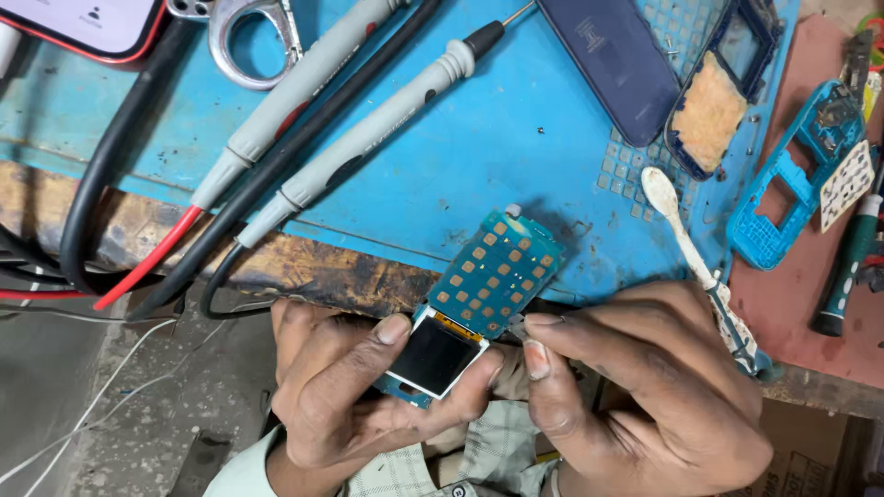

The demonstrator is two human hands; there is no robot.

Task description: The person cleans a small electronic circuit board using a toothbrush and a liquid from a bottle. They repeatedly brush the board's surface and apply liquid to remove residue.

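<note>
Above worn blue mat (479, 156), left hand (345, 391) fingers pinch glossy circuit board (474, 299); right hand (645, 387) grips tweezers (513, 324).

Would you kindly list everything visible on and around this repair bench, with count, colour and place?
circuit board: one, teal with gold pads and a small dark screen, held between both hands
work mat: one, blue, covering the bench top
test probes: two, grey with red and black leads, upper left
phone back cover: one, dark blue, top centre
phone shell: one, dark blue with tan inside, top right
phone frame: one, light blue, right
brush: one, white, by the right hand
screwdriver: one, green, right edge
left hand: grips the board's screen end
right hand: fingers at the board's edge
</note>
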